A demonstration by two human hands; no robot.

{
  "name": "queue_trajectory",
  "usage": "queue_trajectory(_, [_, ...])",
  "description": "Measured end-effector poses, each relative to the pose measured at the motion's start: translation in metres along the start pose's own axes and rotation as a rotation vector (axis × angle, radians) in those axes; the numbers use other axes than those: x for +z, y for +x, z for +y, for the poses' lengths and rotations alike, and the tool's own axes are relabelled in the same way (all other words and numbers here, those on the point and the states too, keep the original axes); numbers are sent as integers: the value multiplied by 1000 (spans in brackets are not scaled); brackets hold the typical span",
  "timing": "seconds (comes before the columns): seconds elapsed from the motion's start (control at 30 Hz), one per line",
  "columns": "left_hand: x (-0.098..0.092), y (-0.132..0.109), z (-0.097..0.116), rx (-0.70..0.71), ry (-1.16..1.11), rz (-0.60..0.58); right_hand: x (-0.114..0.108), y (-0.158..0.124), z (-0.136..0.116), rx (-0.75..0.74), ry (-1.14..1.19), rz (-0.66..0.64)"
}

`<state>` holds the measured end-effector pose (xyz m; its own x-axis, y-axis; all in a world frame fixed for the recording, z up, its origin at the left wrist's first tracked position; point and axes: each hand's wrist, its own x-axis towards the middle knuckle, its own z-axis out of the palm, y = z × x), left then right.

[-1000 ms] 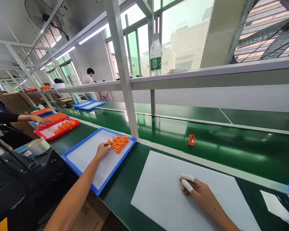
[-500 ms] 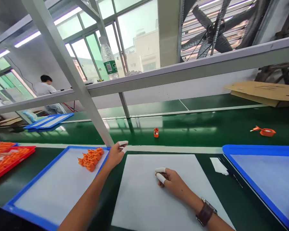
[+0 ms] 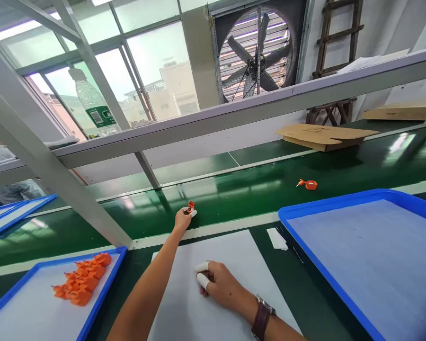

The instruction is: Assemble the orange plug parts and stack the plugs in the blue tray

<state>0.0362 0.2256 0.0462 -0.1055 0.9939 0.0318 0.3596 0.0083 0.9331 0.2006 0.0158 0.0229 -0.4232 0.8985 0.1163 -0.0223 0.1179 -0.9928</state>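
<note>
My left hand [image 3: 183,220] stretches out over the green conveyor belt [image 3: 248,189] and pinches a small orange plastic part [image 3: 190,207] between fingers that wear white finger cots. My right hand [image 3: 218,286] rests on the white sheet [image 3: 184,308] in front of me, fingers curled loosely, white cots on two fingertips, nothing seen in it. A brown watch is on that wrist. A pile of several orange parts [image 3: 82,284] lies in the blue tray [image 3: 102,296] at my left.
A second orange part [image 3: 308,184] lies farther right on the belt. A large blue tray [image 3: 362,241] sits at my right, a small white slip [image 3: 277,238] beside it. Flat cardboard [image 3: 323,135] lies beyond the belt. A slanted metal post [image 3: 53,175], shelf rail and water bottle [image 3: 92,106] stand ahead.
My left hand left the pile in the left tray, reached forward across the belt and closed on the lone orange part. My view swung right. The right hand stayed on the sheet.
</note>
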Motion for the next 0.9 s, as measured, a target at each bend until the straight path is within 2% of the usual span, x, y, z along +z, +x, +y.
queue_trajectory(0.1, [-10, -35, 12, 13, -106, -109, 0, 5, 2, 54, 87, 13])
queue_trajectory(0.2, [-26, -94, 26, 21, -205, -285, -3, 11, 2, 112, 252, 73])
queue_trajectory(0.3, [-43, -157, 35, -6, -272, -560, -8, 14, 1, 122, 477, 164])
queue_trajectory(0.37, [-51, -190, 33, -8, -219, -631, -11, 13, -2, 126, 523, 168])
queue_trajectory(0.43, [-55, -212, 24, 68, -86, -553, -12, 8, -6, 131, 420, 129])
queue_trajectory(0.57, [-58, -232, -5, 365, 259, -153, -3, -2, -9, 76, 63, 67])
queue_trajectory(0.63, [-57, -236, -16, 427, 301, -30, 4, -5, -6, 18, -43, 97])
queue_trajectory(0.73, [-54, -239, -24, 372, 199, 4, 10, -7, -1, -119, -151, 146])
queue_trajectory(0.9, [-50, -238, -28, 215, -36, -65, 12, -10, -4, -248, -257, 221])
